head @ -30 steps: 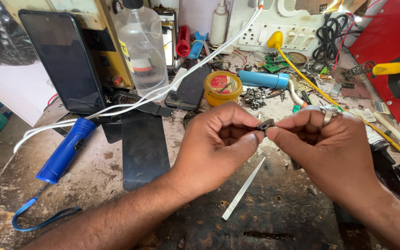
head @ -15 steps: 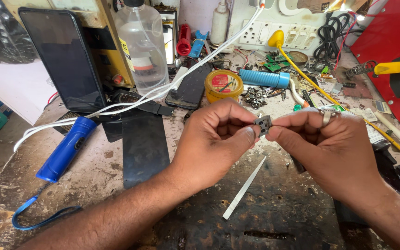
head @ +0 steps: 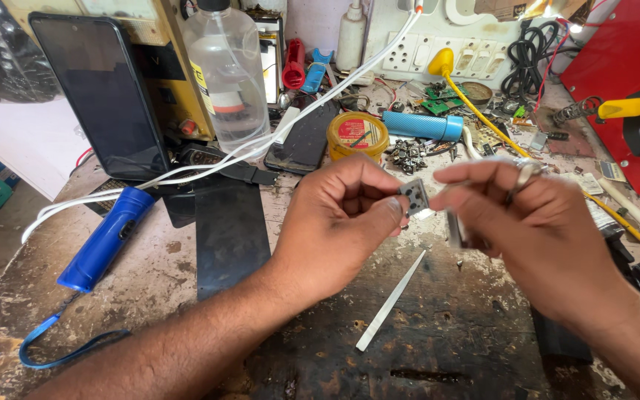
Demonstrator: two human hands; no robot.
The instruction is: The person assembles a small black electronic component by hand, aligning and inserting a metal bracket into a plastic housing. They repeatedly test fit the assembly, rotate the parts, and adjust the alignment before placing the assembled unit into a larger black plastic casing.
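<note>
My left hand (head: 338, 222) pinches a small grey square part (head: 414, 196) between thumb and forefinger, holding it above the worn workbench (head: 187, 326) with its dotted face turned up. My right hand (head: 538, 230) is just to the right of the part, its fingertips close to it and blurred. It wears a ring and has its fingers curled around a thin metal tool (head: 456, 231) that sticks out below them.
A white plastic strip (head: 390, 304) lies on the bench under the hands. A black flat panel (head: 231, 230), a blue torch (head: 105, 241) and a white cable (head: 209, 167) are at left. Behind stand a leaning phone (head: 101, 96), a clear bottle (head: 227, 74), a yellow tin (head: 357, 133) and a blue cylinder (head: 424, 126).
My hands have drawn slightly apart. The small part now shows its flat face, held by the left fingers, and my right hand has shifted a little to the right.
</note>
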